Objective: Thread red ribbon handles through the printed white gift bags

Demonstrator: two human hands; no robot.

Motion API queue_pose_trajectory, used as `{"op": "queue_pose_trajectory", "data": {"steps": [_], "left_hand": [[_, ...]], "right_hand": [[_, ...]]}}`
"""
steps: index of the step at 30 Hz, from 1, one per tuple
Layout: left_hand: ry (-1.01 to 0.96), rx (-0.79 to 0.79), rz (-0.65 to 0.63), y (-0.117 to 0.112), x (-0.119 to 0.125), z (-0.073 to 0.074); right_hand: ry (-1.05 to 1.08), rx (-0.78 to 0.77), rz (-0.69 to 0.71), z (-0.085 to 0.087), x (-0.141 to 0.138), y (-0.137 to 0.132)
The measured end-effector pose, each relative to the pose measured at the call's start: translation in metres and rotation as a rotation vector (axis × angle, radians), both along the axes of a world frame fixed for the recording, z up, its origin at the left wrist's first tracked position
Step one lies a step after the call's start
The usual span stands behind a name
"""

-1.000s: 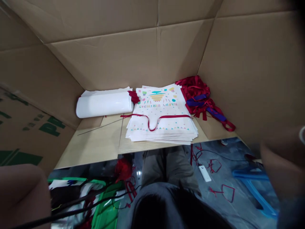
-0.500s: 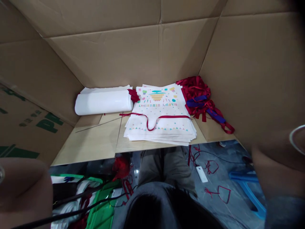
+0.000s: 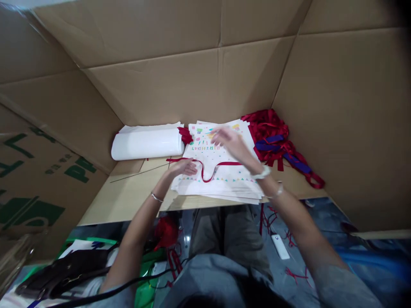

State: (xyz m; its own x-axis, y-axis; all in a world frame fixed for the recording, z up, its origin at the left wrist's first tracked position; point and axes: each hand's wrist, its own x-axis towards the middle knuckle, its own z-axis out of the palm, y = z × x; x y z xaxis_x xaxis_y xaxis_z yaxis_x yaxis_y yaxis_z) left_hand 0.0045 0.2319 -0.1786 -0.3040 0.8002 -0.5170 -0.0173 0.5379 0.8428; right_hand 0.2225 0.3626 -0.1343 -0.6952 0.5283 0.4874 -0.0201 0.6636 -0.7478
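Observation:
A stack of white sheets printed with a birthday pattern (image 3: 221,179) lies on a small wooden board (image 3: 128,196) walled in by cardboard. A red ribbon (image 3: 205,169) runs across the top sheet. My left hand (image 3: 183,167) rests on the stack's left edge by the ribbon's end, fingers loosely stretched. My right hand (image 3: 229,141) hovers over the far part of the top sheet, blurred by motion, fingers spread. Nothing is visibly held in either hand.
A white roll of sheets (image 3: 147,143) lies left of the stack. A heap of red and purple ribbons (image 3: 272,137) sits at the right. Cardboard walls (image 3: 192,81) close in on three sides. Bags, ribbon scraps and a blue stool (image 3: 379,261) lie on the floor below.
Both arms were at the frame's lower corners, off the board. They have reached forward onto the stack, the left to its left edge, the right over its far part.

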Motion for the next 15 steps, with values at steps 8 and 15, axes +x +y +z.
{"op": "queue_pose_trajectory", "data": {"steps": [8,15], "left_hand": [[-0.115,0.106,0.178,0.022,-0.018,-0.073],[-0.273,0.299,0.366,0.041,-0.029,-0.086]], "right_hand": [[-0.806,0.209,-0.204,-0.101,-0.07,-0.046],[-0.808,0.473,-0.118,-0.105,-0.093,-0.068]]}}
